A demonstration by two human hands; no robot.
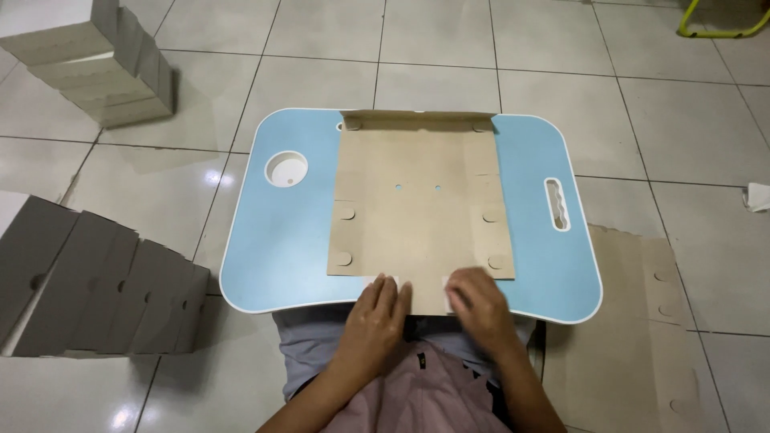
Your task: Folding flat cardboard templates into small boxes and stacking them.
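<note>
Cardboard blank point(417, 204): a flat, die-cut brown sheet lying in the middle of the blue lap table point(281, 240), its far flap folded up along the table's far edge and its near flap hanging over the near edge.
Left hand point(377, 317): fingers close together and flat, pressing the near flap at the table's near edge; it clasps nothing.
Right hand point(481, 305): fingers together, knuckles bent, pushing down on the same flap just beside the left hand; no pinch shows.
Risk, slipping: the sheet lies loose, so uneven pressure from the two hands would likely skew it toward the cup hole point(286, 168) or the handle slot point(557, 204).
Risk, crooked fold: bending off the score line could crease or tear the flap.
Risk, table: it seems to rest over the lap, so a hard push at the near edge may tip it.
Around: stacked flat blanks point(96, 281) on the floor beyond the left edge, folded boxes point(96, 64) past the far left corner, another sheet point(634, 321) to the right.
</note>
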